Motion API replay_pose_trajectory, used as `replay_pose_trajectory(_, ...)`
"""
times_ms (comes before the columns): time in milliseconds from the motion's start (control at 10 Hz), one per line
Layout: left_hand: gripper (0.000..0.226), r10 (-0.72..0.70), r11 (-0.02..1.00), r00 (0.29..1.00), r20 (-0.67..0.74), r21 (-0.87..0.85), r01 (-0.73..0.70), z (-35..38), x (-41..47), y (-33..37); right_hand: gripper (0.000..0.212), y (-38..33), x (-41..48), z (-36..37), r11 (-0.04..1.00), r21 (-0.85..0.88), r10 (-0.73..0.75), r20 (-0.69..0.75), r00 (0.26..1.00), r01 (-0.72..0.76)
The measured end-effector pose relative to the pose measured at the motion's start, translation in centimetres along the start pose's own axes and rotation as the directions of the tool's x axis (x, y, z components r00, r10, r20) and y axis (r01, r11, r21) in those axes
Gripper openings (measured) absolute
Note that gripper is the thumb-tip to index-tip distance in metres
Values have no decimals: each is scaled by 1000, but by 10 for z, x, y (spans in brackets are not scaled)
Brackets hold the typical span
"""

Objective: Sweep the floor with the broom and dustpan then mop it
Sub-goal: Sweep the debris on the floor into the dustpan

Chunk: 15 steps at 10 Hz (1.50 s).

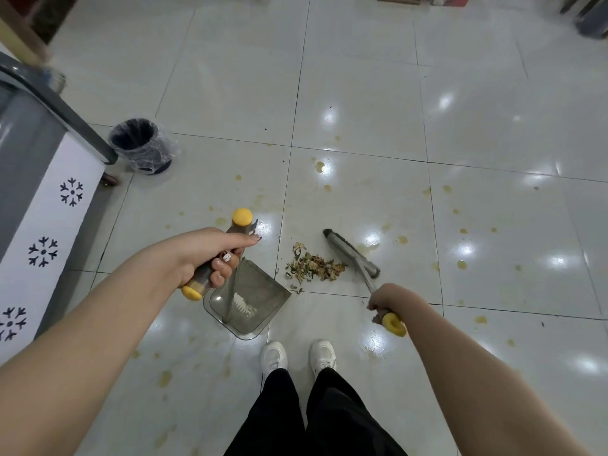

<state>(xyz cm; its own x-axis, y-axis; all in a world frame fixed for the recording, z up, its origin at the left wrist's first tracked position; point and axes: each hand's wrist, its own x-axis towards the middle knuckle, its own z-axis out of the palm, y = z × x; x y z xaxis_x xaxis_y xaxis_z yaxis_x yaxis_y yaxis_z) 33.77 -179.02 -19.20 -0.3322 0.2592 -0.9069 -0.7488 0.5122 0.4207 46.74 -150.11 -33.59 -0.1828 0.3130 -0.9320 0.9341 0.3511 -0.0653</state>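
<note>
My left hand (pixel 210 255) grips the yellow-capped handle of a grey dustpan (pixel 260 301), whose tray rests on the white tiled floor (pixel 362 93) just ahead of my shoes. My right hand (pixel 386 302) grips the yellow-tipped handle of a broom. The grey broom head (pixel 350 253) stands on the floor to the right of a small pile of dry brownish debris (pixel 314 266). This pile lies between the broom head and the dustpan's mouth. Yellowish stains (pixel 319 166) dot the tiles around it.
A bin lined with clear plastic (pixel 141 146) stands at the left, beside a grey and white cabinet (pixel 42 199) with snowflake marks. My white shoes (pixel 297 355) are at the bottom centre. Furniture bases show at the far top edge.
</note>
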Motion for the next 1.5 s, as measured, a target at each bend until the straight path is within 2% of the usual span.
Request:
replay_pose_trajectory(100, 43, -9, 1000, 1000, 7, 6, 9, 2, 1, 3, 26, 6, -1, 19, 990, 140, -9, 43, 999, 3)
replay_pose_trajectory(300, 43, -22, 999, 1000, 22, -29, 23, 3, -1, 6, 7, 4, -11, 22, 928, 369, -16, 198, 980, -59)
replay_pose_trajectory(500, 42, -28, 999, 999, 15, -30, 29, 2, -3, 7, 13, 10, -10, -21, 798, 586, -27, 263, 964, -138)
replay_pose_trajectory(600, 42, -27, 999, 1000, 13, -24, 27, 1, -4, 8, 12, 11, -7, -30, 830, 555, -51, 191, 980, -65)
replay_pose_trajectory(800, 42, -19, 1000, 1000, -2, -23, 19, -1, -5, 12, 11, -11, 5, -13, 973, 210, -106, 44, 993, 95)
replay_pose_trajectory(1100, 42, -18, 997, 1000, 7, -71, 18, -15, -2, 18, 18, -34, 3, -3, 977, -186, -90, 88, 992, 105)
replay_pose_trajectory(1300, 42, -14, 994, 1000, -3, -109, 14, -33, -7, 29, 17, -49, -15, -26, 980, -158, -117, 24, 993, 120)
replay_pose_trajectory(1500, 42, -6, 989, 1000, 23, -150, 10, -39, -14, 29, 25, -77, -22, -34, 987, -88, -136, -9, 991, 134)
